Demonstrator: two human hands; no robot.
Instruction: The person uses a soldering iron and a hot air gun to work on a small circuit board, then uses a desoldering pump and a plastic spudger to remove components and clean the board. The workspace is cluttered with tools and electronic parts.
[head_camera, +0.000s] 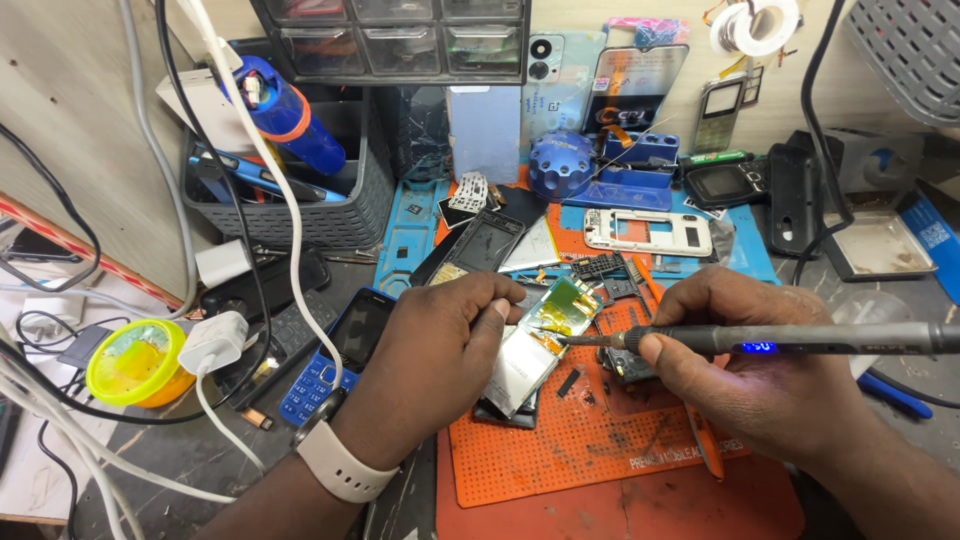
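a small phone display module (533, 345), silvery rectangular panel with a yellow-green flex ribbon folded at its upper end, lies tilted on the orange perforated repair mat (560, 450). the left hand (440, 360) is curled over it, fingers pinching its left edge to pin it down. the right hand (760, 370) is closed around a dark soldering iron (800, 338), whose tip touches the ribbon area. just left lies a blue keypad phone (335, 355); further left, a yellow round tub (135, 362). behind stand a grey basket (300, 200) and a white phone frame (648, 230).
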